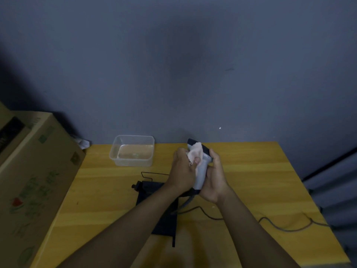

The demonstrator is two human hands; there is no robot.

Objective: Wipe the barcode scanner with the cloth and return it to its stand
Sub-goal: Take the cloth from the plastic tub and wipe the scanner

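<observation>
A grey and black barcode scanner [201, 172] is held upright above the wooden table [251, 180]. My right hand [213, 178] wraps its handle from the right. My left hand [182, 169] presses a pale pink cloth [196, 154] against the scanner's head, thumb on top of the cloth. The black stand [149, 187], with a flat base and a wire holder, lies on the table just below and left of my hands, partly hidden by my left forearm. The scanner's cable [280, 226] trails across the table to the right.
A clear plastic tub [133, 150] with some liquid stands at the back of the table. A large cardboard box [36, 180] borders the table's left side. A blue-grey wall rises right behind the table.
</observation>
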